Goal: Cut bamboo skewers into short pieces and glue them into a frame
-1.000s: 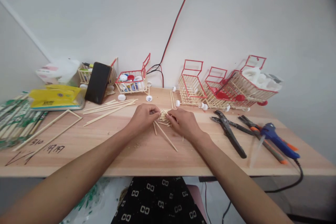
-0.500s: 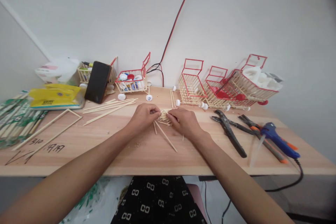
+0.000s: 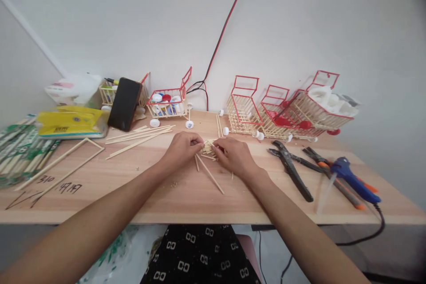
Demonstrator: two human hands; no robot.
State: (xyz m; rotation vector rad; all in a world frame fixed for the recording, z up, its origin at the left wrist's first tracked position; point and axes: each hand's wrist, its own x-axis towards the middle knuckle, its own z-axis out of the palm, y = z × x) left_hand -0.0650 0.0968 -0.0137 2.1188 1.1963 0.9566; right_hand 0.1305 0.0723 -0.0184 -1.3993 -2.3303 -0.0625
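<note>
Fingers of both hands meet over a small bundle of short sticks (image 3: 208, 147) mid-desk: the left hand (image 3: 181, 151) pinches its near end from nine o'clock, the right hand (image 3: 234, 156) pinches from three o'clock (likely to square the ends). Long sticks (image 3: 140, 135) lie at ten o'clock; pliers (image 3: 291, 168) and glue gun (image 3: 354, 180) wait at three o'clock on the desk (image 3: 133, 186).

Counter (image 3: 140, 186): pale wood, matt, fine grain. Stick bundle (image 3: 209, 147) at frame centre: bare light wood, matt, thin sticks. Carts (image 3: 244, 108) upper right: same raw wood w/ glossy red rims. Phone (image 3: 124, 104) upper left: glossy black. Pliers (image 3: 291, 168) right: dark matt metal. Glue gun (image 3: 353, 177) far right: shiny blue plastic.
</note>
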